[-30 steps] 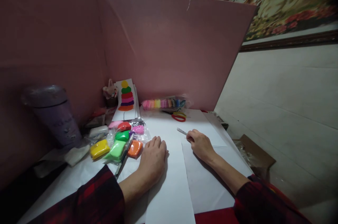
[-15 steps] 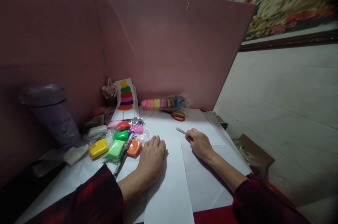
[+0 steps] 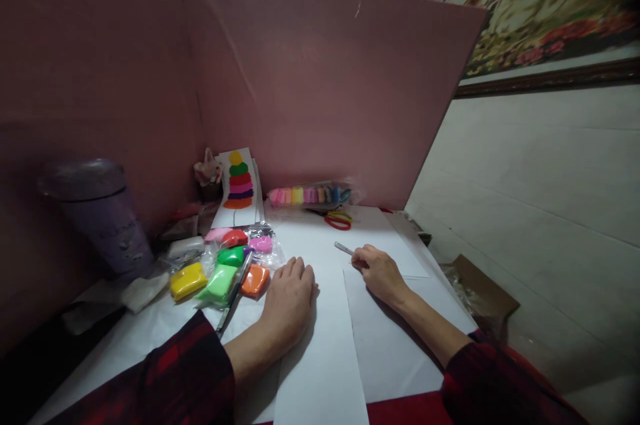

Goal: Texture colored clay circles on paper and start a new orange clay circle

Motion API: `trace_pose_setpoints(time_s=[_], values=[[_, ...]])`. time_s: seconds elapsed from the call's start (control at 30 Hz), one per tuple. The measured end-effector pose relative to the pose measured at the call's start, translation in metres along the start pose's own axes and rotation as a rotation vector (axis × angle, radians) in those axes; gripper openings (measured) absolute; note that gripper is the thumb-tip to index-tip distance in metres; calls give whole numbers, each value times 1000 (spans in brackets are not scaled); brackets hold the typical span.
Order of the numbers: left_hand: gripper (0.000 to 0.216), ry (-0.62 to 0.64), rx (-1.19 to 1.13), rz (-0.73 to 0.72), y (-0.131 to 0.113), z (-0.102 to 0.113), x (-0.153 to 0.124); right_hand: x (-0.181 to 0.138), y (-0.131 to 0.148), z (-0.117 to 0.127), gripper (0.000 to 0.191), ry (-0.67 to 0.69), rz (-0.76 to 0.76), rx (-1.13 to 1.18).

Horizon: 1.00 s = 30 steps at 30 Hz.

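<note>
My left hand lies palm down on the left side of a long white sheet of paper, fingers fairly flat and close together. To the right of that sheet, my right hand is closed around a slim silver pen-like tool. One end of the tool sticks out to the upper left; its other end is hidden under the fingers, so its exact kind does not show. Just left of my left hand is an orange clay packet. A dark pen rests slantwise across the packets there.
More clay packets, yellow and light green among them, lie at left. Behind are scissors, a bag of coloured clay and a card with a striped tower picture. A purple tumbler stands far left. Pink panels enclose the back.
The view has shifted very slightly. Both hands and the silver tool keep nearly the same places on the paper.
</note>
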<state>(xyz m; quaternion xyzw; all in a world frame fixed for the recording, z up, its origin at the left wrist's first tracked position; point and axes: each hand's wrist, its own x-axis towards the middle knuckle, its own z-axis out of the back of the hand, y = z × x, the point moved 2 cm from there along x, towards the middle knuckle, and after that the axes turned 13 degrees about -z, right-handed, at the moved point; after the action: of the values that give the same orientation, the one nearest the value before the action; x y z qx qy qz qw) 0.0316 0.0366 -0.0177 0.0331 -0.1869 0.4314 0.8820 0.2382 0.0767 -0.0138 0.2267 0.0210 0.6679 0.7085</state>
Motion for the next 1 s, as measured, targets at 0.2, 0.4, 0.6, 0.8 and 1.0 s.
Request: trace_pose_setpoints(time_s=[0.2,0.4,0.6,0.8,1.0], values=[[21,-17,-7,1,1,-1,0,3,0,-4,16,-45,-47,-7],[21,-12,-5,4,0,0,0,3,0,-4,22,-23,-9,-14],[21,0,0,-1,0,0,0,1,0,0,19,-16,-9,-8],[24,24,9,5,0,0,0,0,2,0,19,-16,-11,-13],[24,45,20,4,-1,2,1,-1,3,3,19,-4,9,-5]])
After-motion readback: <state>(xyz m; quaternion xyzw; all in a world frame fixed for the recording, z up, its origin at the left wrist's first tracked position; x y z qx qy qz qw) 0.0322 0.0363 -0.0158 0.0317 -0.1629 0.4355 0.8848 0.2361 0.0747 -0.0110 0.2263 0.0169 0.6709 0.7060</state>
